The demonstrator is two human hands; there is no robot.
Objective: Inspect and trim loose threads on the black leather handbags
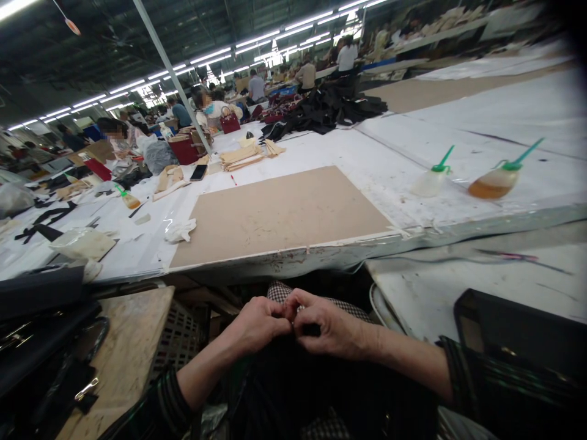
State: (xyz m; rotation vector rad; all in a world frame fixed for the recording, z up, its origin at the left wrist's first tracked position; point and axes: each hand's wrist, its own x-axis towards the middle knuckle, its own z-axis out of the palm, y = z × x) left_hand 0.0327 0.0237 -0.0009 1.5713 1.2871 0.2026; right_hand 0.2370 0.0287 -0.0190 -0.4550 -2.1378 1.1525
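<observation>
Low over my lap, below the table's front edge, my two hands meet fingertip to fingertip. My left hand (261, 321) is closed in a pinch, thumb pressed against the fingers. Curled beside it, my right hand (328, 324) pinches too, with a dark gap inside the bend of its fingers. A small pale glint shows between the fingertips, too small to name. Checkered cloth (279, 292) lies behind the hands, and dark material covers the lap beneath them. Beyond the hands, a tan board (284, 214) lies flat on the white-covered table (389, 146).
Two squeeze bottles (431, 182) (493, 183) with green spouts stand at right. Black pieces (330, 110) are heaped farther back. Black bags with metal clasps (36, 342) sit at left on a worn board (132, 342). A black box-shaped piece (518, 330) is at right. Several people work beyond.
</observation>
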